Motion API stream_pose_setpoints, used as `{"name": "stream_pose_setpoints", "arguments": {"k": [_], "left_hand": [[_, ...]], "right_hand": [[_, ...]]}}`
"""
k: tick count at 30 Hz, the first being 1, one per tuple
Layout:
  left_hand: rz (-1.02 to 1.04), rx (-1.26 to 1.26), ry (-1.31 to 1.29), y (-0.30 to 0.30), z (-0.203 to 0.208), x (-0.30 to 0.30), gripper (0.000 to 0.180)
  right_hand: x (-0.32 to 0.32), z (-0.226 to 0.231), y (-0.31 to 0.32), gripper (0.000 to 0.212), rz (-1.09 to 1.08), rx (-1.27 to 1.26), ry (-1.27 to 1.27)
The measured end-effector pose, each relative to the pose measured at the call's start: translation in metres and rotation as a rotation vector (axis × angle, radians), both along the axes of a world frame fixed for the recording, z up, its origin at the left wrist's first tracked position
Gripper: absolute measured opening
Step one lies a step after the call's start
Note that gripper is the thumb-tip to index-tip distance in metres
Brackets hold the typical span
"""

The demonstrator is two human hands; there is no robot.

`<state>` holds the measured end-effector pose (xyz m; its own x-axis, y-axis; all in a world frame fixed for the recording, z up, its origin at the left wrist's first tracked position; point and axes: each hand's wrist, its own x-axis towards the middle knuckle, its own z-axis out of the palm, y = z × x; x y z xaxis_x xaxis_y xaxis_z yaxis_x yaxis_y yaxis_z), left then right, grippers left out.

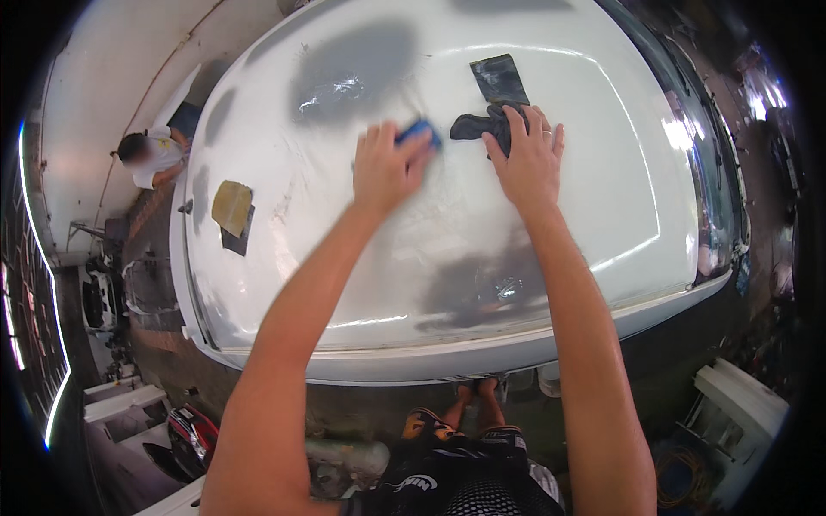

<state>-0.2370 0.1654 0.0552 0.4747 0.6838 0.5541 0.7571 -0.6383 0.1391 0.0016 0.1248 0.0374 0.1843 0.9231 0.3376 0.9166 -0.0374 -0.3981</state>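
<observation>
A white vehicle roof (pixel 585 172) with dull grey patches lies under both hands. My left hand (pixel 385 168), smeared by motion, is closed round a blue block (pixel 419 134) that rests against the roof near its middle. My right hand (pixel 529 163) presses a crumpled black cloth (pixel 469 126) onto the surface, thumb and fingers gripping over it. Just beyond that cloth lies a dark, flat sheet, apparently sandpaper (pixel 499 79). Toward the roof's left side, a tan piece of sandpaper (pixel 231 207) overlaps a dark sheet (pixel 237 242).
Another person (pixel 155 157) stands at the far left edge of the roof with a hand near it. Dark window glass (pixel 710 198) curves along the right. Behind my left arm, a red and black machine part (pixel 191 434) sits on the lower left; a white panel (pixel 740 396) stands lower right.
</observation>
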Motion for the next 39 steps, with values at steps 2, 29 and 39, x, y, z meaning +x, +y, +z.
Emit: {"name": "stream_pose_setpoints", "arguments": {"k": [2, 29, 39], "left_hand": [[0.148, 0.140, -0.005, 0.071, -0.003, -0.003, 0.022], [0.023, 0.020, 0.010, 0.009, 0.000, 0.026, 0.022], [-0.007, 0.043, -0.012, 0.003, 0.003, 0.012, 0.022]], "right_hand": [[-0.012, 0.006, 0.003, 0.056, 0.029, 0.032, 0.011], [0.002, -0.008, 0.011, 0.048, -0.164, 0.049, -0.029], [-0.002, -0.005, 0.009, 0.049, -0.148, 0.035, -0.057]]}}
